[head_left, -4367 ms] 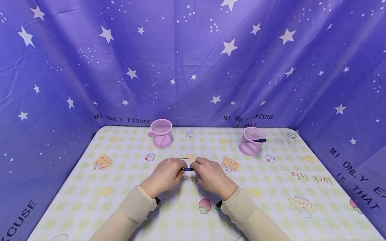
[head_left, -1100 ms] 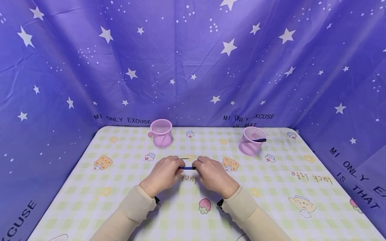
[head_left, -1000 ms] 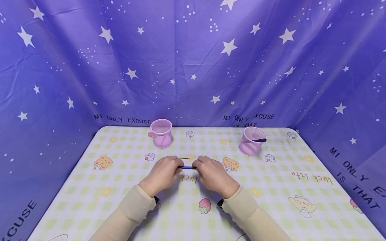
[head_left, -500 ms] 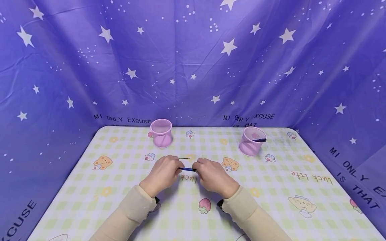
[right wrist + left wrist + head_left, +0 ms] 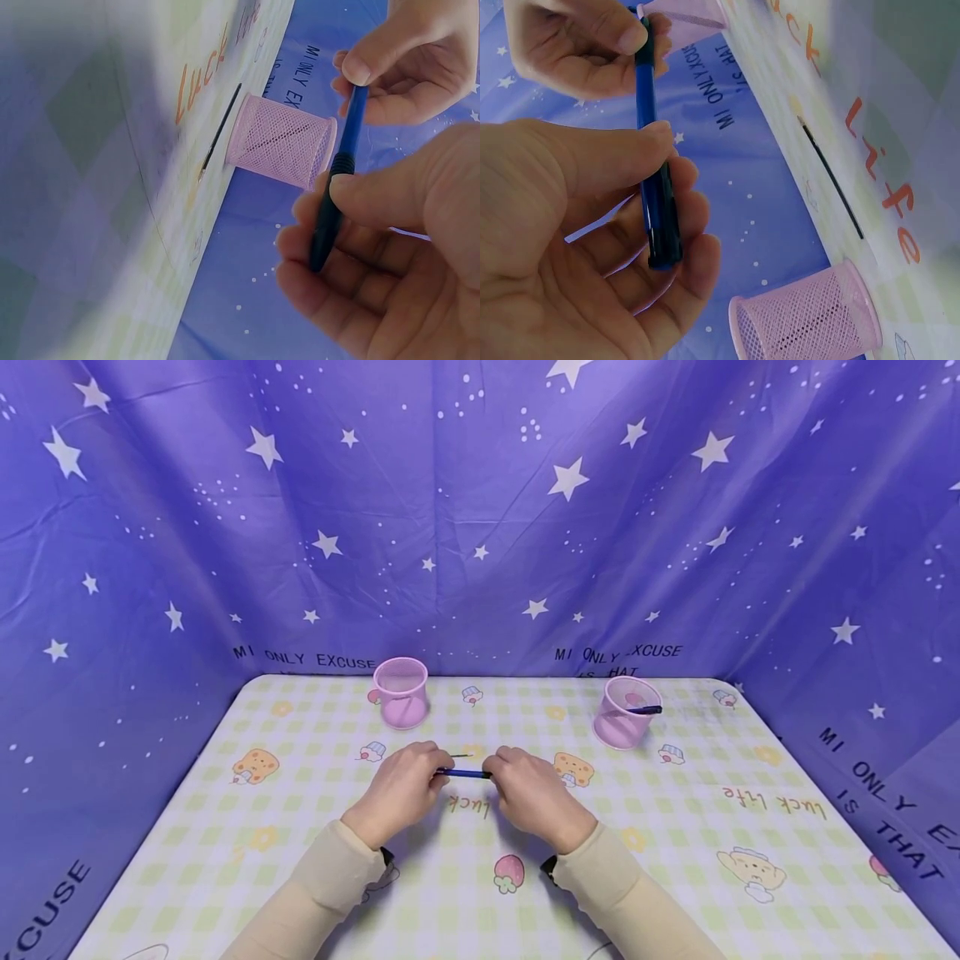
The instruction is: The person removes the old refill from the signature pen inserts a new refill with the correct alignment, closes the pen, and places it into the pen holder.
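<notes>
Between both hands a blue pen [image 5: 465, 773] with a dark grip section is held level above the table. My left hand [image 5: 401, 789] pinches its clear-tipped end between thumb and fingers. The dark grip end is pinched by my right hand [image 5: 536, 797]; in the right wrist view the thumb presses the ribbed grip. Beyond the hands a thin dark pen refill [image 5: 832, 180] with a pale tip lies on the tablecloth, partly covered by the left hand in the head view. The pen's inside is hidden.
A pink mesh pen cup [image 5: 402, 706] stands at the back left. At the back right, another pink mesh cup [image 5: 618, 731] has a dark pen [image 5: 645, 710] leaning over its rim. A checked tablecloth [image 5: 315, 827] covers the table; a purple star curtain [image 5: 480, 510] surrounds it.
My left hand has shifted slightly left and away from the body, and the right hand slightly away too. More blue barrel shows between them than before. The refill and cups have stayed put.
</notes>
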The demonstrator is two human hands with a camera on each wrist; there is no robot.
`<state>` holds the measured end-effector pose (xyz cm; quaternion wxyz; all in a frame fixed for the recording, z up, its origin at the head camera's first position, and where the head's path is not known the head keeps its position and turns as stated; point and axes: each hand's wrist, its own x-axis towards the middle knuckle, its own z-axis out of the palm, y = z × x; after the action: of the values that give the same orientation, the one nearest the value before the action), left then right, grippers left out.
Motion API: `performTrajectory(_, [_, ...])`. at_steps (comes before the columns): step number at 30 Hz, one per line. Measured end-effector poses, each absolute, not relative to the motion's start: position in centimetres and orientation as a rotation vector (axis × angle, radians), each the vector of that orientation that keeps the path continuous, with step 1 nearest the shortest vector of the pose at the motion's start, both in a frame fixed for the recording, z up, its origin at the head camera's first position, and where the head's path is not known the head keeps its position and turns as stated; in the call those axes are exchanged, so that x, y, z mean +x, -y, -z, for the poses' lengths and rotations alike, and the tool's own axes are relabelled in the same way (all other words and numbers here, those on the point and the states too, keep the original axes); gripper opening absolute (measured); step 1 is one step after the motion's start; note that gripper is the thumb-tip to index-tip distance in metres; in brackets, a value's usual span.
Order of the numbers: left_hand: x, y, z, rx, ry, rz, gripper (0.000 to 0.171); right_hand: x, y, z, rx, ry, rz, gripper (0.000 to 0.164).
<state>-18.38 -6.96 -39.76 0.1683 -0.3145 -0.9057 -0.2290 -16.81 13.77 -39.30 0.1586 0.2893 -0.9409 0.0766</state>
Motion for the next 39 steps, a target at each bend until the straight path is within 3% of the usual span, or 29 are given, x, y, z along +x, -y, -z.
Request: performTrajectory(39, [-18.59, 7.60, 39.05, -0.897, 2.572, 0.800, 0.021, -17.15, -14.18, 39.47, 0.808, 2.629, -0.201, 0.007])
